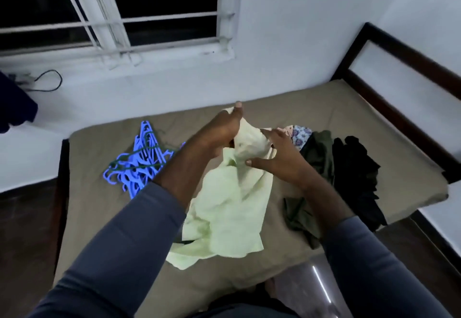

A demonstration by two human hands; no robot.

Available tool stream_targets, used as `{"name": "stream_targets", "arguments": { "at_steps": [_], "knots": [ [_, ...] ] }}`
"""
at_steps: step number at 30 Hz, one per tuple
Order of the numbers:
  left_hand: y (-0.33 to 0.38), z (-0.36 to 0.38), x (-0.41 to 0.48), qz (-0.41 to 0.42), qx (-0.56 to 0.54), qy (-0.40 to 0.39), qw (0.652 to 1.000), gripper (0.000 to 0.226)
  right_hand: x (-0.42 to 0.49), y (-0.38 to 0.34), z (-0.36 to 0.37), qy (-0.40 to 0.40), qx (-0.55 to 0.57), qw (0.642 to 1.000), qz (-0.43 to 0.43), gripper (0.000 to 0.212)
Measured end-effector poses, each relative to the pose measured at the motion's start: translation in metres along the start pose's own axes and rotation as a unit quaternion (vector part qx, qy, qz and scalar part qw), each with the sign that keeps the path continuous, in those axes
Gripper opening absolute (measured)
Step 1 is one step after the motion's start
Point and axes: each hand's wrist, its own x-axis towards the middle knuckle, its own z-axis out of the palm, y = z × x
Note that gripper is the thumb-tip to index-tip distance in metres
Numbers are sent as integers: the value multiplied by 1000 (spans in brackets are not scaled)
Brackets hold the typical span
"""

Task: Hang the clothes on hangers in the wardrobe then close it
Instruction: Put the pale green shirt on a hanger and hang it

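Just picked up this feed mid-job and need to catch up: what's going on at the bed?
A person is working on a pale green shirt over the bed. The left hand grips its top and holds it up, while the right hand lies against the cloth with fingers spread. No hanger is in the shirt yet; the blue hangers lie heaped to the left. An olive garment, a black garment and a floral cloth lie to the right.

The room is dim and bluish, and the window (162,0) is black outside. Everything looks soft and blurry, and straight edges bend.
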Motion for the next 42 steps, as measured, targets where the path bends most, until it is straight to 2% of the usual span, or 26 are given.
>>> {"name": "stream_targets", "arguments": {
  "at_steps": [2, 3, 5, 7, 9, 10, 12, 13, 14, 15, 16, 18, 20, 22, 24, 27, 28, 29, 30, 31, 33, 35, 37, 39, 40, 42],
  "knots": [
    [12, -3, 0, -2, -34, -4, 999, 61, 0, -8, 4, 11, 30, 999, 1, 103],
    [16, -2, -3, 10, -37, -9, 999, 65, 1, -15, 6, 17, 52, 998, -13, 94],
    [22, 1, -12, 40, 0, -49, 998, 67, 4, -35, 8, 38, 82, 995, -44, 62],
    [24, 1, -16, 56, 67, -101, 991, 77, 13, -49, 2, 89, 109, 990, -28, 31],
    [23, -8, -19, 71, 48, -127, 988, 67, 24, -52, -10, 126, 180, 975, 27, 22],
    [19, -13, -18, 98, 21, -124, 987, 57, 27, -53, -18, 127, 236, 962, 47, 22],
    [3, -24, -9, 187, 30, -32, 981, 22, 31, -56, -32, 117, 335, 933, 66, 21],
    [-4, -27, -4, 221, 56, 13, 974, 15, 31, -60, -37, 100, 362, 925, 64, 18],
    [-12, -29, 1, 239, 84, 37, 967, 34, 30, -66, -43, 75, 374, 923, 53, 17],
    [-19, -30, 5, 237, 115, 15, 965, 52, 28, -74, -47, 47, 374, 925, 32, 20],
    [-26, -28, 10, 228, 120, -26, 966, 57, 26, -83, -53, 20, 367, 930, 2, 20],
    [-38, -22, 12, 188, 88, -93, 974, 38, 25, -96, -68, -1, 349, 935, -58, 17],
    [-43, -17, 13, 158, -10, -53, 986, 22, 30, -94, -88, 48, 329, 940, -77, 18],
    [-37, -20, 17, 206, -29, 23, 978, 15, 33, -79, -110, 116, 275, 953, -53, 18],
    [-11, -25, 20, 280, 72, 72, 955, 18, 31, -65, -126, 121, 161, 979, -14, 18],
    [47, -19, 9, 407, 198, 48, 890, 16, 38, -68, -126, 46, 57, 997, -29, 57],
    [63, -13, 6, 443, 225, 46, 867, 11, 42, -75, -123, 35, 24, 998, -53, 51],
    [76, -8, 4, 468, 241, 54, 848, 8, 48, -82, -121, 33, 4, 997, -66, 33],
    [84, -5, 4, 473, 246, 66, 843, 5, 53, -89, -120, 41, 2, 997, -69, 17],
    [88, -5, 7, 463, 233, 69, 853, 1, 58, -97, -122, 51, 18, 996, -69, 12],
    [81, -13, 11, 390, 200, 31, 898, 17, 69, -108, -133, 77, 36, 993, -76, 19],
    [55, -23, 14, 329, 241, -21, 913, 39, 78, -121, -151, 114, 18, 988, -106, 27],
    [21, -38, 22, 275, 313, -27, 909, 48, 85, -135, -176, 156, 5, 980, -125, 31],
    [-1, -62, 34, 232, 365, 28, 901, 58, 93, -142, -202, 188, -27, 971, -144, 33],
    [-2, -76, 40, 214, 397, 62, 890, 56, 96, -140, -214, 195, -54, 968, -151, 32],
    [19, -104, 52, 215, 472, 128, 845, 39, 103, -133, -235, 199, -122, 959, -159, 31]
  ]
}}
